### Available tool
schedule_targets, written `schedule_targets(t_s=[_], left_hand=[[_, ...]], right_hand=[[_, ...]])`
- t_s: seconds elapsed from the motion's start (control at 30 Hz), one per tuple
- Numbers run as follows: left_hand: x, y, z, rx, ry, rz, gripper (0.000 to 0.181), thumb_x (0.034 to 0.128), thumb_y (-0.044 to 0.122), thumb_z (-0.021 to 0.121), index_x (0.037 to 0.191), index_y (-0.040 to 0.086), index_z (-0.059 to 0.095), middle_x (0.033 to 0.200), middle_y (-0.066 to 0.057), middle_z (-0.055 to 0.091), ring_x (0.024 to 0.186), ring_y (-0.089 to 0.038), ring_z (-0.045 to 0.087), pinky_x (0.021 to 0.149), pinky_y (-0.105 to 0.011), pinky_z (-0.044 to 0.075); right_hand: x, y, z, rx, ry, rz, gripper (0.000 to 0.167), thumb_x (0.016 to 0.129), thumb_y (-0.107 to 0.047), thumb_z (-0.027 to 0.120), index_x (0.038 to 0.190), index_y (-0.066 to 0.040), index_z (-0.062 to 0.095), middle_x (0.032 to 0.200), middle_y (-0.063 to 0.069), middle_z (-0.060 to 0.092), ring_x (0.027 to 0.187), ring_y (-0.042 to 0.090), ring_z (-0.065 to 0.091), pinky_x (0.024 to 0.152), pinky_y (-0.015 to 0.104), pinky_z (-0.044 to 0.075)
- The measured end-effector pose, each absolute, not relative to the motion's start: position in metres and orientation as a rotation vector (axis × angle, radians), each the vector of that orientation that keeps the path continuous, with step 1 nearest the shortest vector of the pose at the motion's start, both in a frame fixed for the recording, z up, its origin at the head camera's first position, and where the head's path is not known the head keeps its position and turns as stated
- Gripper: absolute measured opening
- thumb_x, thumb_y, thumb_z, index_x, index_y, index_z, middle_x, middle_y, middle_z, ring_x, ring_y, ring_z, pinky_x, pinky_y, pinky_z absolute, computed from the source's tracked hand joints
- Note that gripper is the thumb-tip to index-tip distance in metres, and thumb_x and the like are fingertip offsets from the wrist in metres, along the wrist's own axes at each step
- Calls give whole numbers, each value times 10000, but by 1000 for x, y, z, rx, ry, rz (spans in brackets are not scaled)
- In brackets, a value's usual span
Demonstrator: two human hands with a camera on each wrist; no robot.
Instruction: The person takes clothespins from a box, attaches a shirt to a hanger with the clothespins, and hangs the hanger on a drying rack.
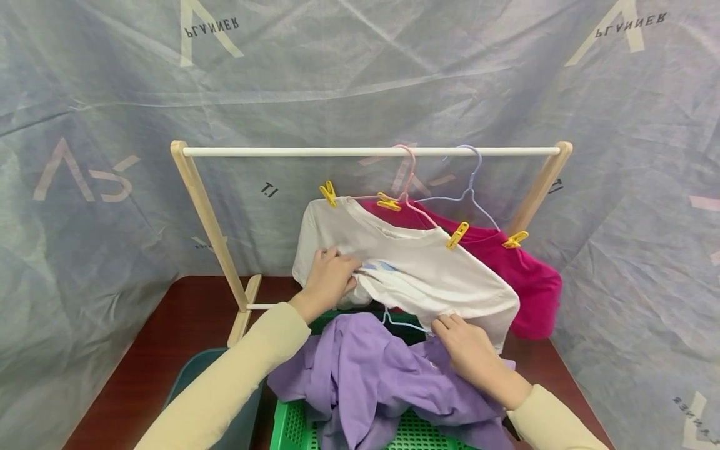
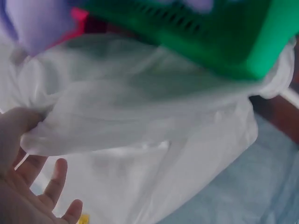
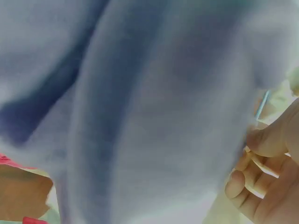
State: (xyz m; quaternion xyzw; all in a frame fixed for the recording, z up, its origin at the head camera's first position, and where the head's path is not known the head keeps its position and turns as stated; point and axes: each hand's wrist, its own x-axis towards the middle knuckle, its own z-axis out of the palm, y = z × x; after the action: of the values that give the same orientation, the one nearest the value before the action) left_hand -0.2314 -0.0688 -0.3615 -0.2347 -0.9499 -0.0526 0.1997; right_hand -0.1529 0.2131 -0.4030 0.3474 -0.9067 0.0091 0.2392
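A white T-shirt (image 1: 416, 262) hangs from the rack on a pink hanger (image 1: 410, 181), with a yellow clothespin (image 1: 458, 235) at one shoulder and another yellow clothespin (image 1: 328, 194) at the other. My left hand (image 1: 332, 275) pinches the shirt's front between thumb and finger; in the left wrist view its other fingers (image 2: 58, 179) are spread away from the cloth. Lower right, my right hand (image 1: 464, 344) grips the shirt near its hem. Behind hangs a magenta shirt (image 1: 529, 287) on a lavender hanger (image 1: 472, 175), pegged with yellow clothespins.
A purple garment (image 1: 371, 369) lies heaped over a green basket (image 1: 289, 425) in front of the rack. A light blue hanger (image 1: 405, 324) pokes out behind it. At the left stands a dark teal bin (image 1: 194, 369). The rack's white rail (image 1: 281, 152) spans wooden legs on the brown table (image 1: 146, 356).
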Motion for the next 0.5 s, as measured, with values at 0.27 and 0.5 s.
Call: schedule_targets(t_s=[0.27,0.5], left_hand=[[-243,-73,-324,-471,-2632,-320,95,850,204,589,933,181,628,979,10,679,879,-243,496,869,-470,332],[-252,-66,-310,-377,-2529,-422,31,846,180,578,835,158,596,877,-5,664,800,-240,470,764,-408,320]], right_hand=[[-152,217,-399,903,-2563,32,374,545,117,594,780,-155,491,753,-38,512,692,203,572,507,317,418],[-149,222,-397,926,-2516,57,420,500,122,611,781,-166,491,755,-57,502,695,174,561,456,287,382]])
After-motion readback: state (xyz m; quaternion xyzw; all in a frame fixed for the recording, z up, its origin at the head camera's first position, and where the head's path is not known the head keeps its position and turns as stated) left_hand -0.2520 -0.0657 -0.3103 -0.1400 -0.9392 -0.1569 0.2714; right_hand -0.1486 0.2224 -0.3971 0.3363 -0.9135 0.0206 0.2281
